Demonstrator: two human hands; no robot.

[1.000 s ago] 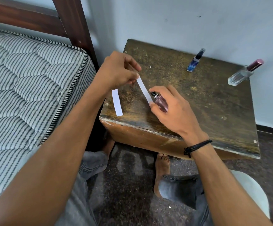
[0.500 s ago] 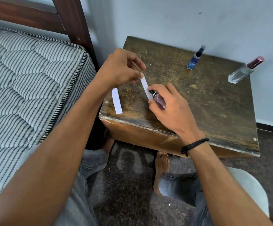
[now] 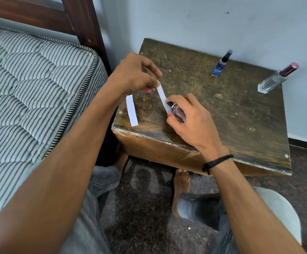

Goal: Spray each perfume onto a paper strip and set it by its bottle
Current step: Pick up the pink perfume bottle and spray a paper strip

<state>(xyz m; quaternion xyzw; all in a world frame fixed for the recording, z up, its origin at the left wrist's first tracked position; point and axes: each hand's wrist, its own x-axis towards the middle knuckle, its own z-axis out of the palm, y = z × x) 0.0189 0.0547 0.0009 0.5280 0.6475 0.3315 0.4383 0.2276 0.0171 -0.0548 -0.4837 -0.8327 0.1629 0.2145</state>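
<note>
My left hand point(image 3: 134, 76) pinches the upper end of a white paper strip point(image 3: 161, 94) above the worn wooden table point(image 3: 222, 114). My right hand point(image 3: 191, 118) grips a small purple perfume bottle point(image 3: 178, 113), its black nozzle right against the strip's lower end. A second paper strip point(image 3: 131, 110) lies flat near the table's front left corner. A small blue bottle with a dark cap point(image 3: 220, 64) stands at the back. A clear bottle with a plum cap point(image 3: 275, 78) stands at the back right corner.
A striped mattress point(image 3: 29, 92) and dark wooden bedpost point(image 3: 83, 21) sit close on the left. The wall point(image 3: 204, 19) runs directly behind the table. My knees and bare feet point(image 3: 181, 182) are below the table's front edge, over a dark speckled floor.
The strip and the purple bottle have stayed close together, the nozzle still at the strip's lower end. Both hands have barely shifted over the table.
</note>
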